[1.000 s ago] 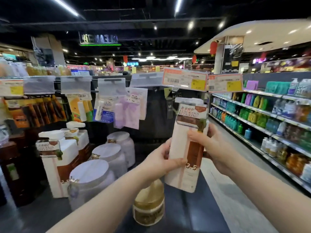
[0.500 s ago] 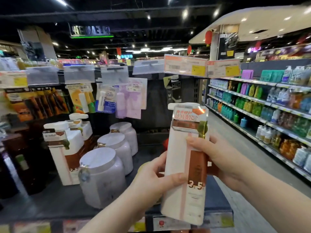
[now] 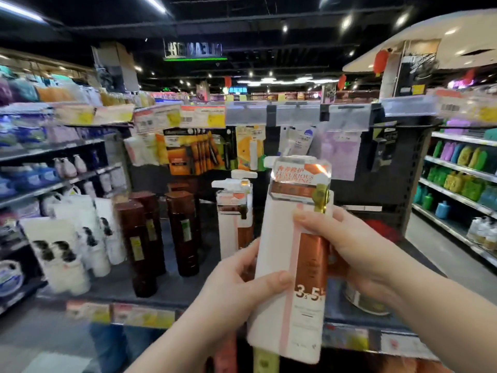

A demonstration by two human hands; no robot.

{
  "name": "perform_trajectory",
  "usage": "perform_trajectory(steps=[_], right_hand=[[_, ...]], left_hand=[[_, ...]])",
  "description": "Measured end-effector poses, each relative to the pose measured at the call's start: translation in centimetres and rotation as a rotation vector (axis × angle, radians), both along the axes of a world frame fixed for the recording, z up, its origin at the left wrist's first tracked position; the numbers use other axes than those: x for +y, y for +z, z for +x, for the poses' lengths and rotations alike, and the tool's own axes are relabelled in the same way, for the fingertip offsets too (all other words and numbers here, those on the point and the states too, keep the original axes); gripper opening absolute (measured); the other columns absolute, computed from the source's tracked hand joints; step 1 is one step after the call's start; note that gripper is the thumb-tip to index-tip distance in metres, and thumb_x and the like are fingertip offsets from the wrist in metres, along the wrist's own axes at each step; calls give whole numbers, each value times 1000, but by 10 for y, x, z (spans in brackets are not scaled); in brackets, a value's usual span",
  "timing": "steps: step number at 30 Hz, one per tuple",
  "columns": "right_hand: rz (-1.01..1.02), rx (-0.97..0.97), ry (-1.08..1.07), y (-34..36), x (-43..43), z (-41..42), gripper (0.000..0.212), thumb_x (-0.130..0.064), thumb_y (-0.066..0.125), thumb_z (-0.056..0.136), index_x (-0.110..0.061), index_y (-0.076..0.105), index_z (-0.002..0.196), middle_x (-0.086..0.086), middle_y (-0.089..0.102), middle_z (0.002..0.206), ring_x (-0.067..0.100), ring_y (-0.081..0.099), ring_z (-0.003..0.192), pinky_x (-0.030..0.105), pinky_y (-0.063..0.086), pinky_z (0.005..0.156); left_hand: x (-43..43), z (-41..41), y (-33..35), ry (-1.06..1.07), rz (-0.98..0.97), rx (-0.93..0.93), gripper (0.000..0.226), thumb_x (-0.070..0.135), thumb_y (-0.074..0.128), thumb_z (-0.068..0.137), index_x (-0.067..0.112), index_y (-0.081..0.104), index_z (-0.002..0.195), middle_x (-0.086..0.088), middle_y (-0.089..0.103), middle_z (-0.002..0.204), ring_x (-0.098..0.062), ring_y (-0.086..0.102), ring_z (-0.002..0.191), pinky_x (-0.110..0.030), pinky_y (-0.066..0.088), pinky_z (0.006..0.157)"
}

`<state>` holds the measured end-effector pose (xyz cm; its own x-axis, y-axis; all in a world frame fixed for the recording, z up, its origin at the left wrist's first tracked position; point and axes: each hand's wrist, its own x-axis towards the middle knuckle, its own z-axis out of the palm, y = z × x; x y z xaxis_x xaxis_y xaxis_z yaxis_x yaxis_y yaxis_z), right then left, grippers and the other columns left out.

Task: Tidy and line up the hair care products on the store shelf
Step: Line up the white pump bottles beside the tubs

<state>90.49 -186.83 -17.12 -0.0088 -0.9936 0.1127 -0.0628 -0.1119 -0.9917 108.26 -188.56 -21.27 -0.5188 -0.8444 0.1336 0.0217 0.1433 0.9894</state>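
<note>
Gripped the bottle (image 3: pixel 274 238) upright, left hand (image 3: pixel 236 289) low, right hand (image 3: pixel 360 254) higher, before the dark shelf (image 3: pixel 174 289) (blurred shop aisle).

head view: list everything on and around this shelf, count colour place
held pump bottle: one, white and brown, centre right
pump bottles: two, white and brown, on shelf behind it
brown bottles: at least three, dark brown, shelf centre
white bottles: several, dark tops, shelf left
hanging packets: several, orange, yellow, lilac, above shelf
price tags: several, white and yellow, top rail
aisle bottles: many, green, yellow, blue, far right
left hand: fingers grip held bottle low
right hand: fingers grip it higher
</note>
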Motion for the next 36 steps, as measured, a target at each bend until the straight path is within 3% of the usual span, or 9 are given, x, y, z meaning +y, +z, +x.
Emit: perform_trajectory(steps=[5,8,14,17,22,24,27,32,36], right_hand=[[69,-49,-23,-21,-22,65,36,-37,70,74,-24,60,106,-4,74,70,11,71,62,29,55,56],[76,-63,-52,-31,-34,91,43,-35,73,73,-23,56,110,-4,74,79,10,71,64,27,55,53],[59,-30,-141,-40,-59,104,55,-30,78,71,-28,50,119,0,71,101,16,70,86,30,53,63],[36,5,-139,-39,-71,99,46,-28,76,74,-33,52,114,-2,69,104,15,68,91,27,52,64],[57,99,-110,-50,-87,86,45,-28,75,76,-35,53,115,-1,68,108,21,65,101,43,56,81],[52,118,-90,-56,-93,86,44,-26,74,77,-37,53,114,-4,68,107,19,65,101,41,56,82],[25,177,-80,-59,-101,85,52,-23,73,79,-38,48,123,-8,67,110,12,63,102,28,53,76],[28,234,-107,-70,-107,83,67,-23,74,77,-40,38,132,-11,63,120,10,58,113,41,50,96],[33,248,-173,-87,-103,86,71,-23,73,77,-38,33,133,-14,58,122,7,54,115,35,49,97]], left_hand=[[-15,69,-19,33,45,-24,33,38,76,60,45,69,91,10,74,97,-10,71,88,-22,55,67],[-28,93,-26,28,43,-58,42,33,73,65,38,64,106,9,74,99,-10,70,89,-21,54,68],[-63,98,-42,31,40,-109,44,20,70,78,42,57,115,11,72,102,-8,68,93,-27,55,75],[-80,88,-48,39,25,-100,51,19,70,79,42,53,123,10,71,106,-9,67,96,-32,56,83],[-105,79,-64,64,0,-117,66,22,72,78,48,42,132,13,66,115,-8,64,104,-36,53,91],[-113,77,-70,74,1,-136,68,22,72,77,47,41,132,14,65,116,-7,63,106,-36,53,92],[-121,73,-76,78,8,-127,63,20,72,77,46,47,128,15,67,114,-4,62,106,-33,51,93],[-130,65,-88,112,-24,-139,66,12,72,76,39,47,131,15,66,114,0,61,105,-20,52,86],[-132,61,-94,155,-94,-179,72,16,73,75,41,39,134,20,61,117,10,55,101,-3,46,71]])
